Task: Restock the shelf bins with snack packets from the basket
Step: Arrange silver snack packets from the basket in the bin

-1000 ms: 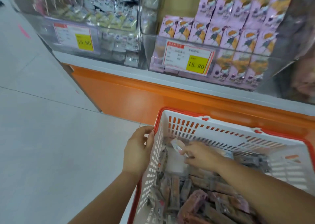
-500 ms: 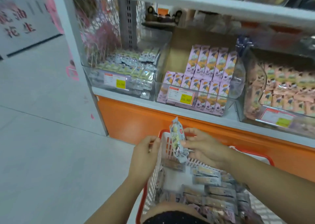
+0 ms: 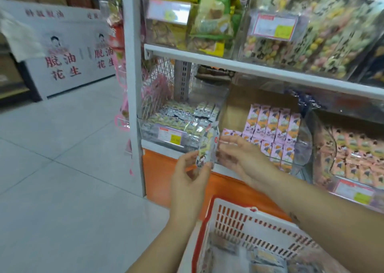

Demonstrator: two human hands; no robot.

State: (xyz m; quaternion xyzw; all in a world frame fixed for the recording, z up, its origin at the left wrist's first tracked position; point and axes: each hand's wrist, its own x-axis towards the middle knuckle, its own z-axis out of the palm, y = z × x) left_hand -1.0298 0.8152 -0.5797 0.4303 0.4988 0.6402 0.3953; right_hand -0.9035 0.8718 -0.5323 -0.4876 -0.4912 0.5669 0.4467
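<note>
A silvery printed snack packet [image 3: 208, 146] is pinched upright by the left hand [image 3: 188, 181]; the right hand [image 3: 241, 158] is spread beside it.

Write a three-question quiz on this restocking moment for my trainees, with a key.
1. True or false: the snack packet is out of the basket, held up before the shelf bins.
2. The left hand: A pinches the packet's lower end; B grips the basket rim; C hangs idle.
3. What colour are the boxed packets in the bin right of the silver-packet bin?
Key: 1 true; 2 A; 3 pink.
</note>
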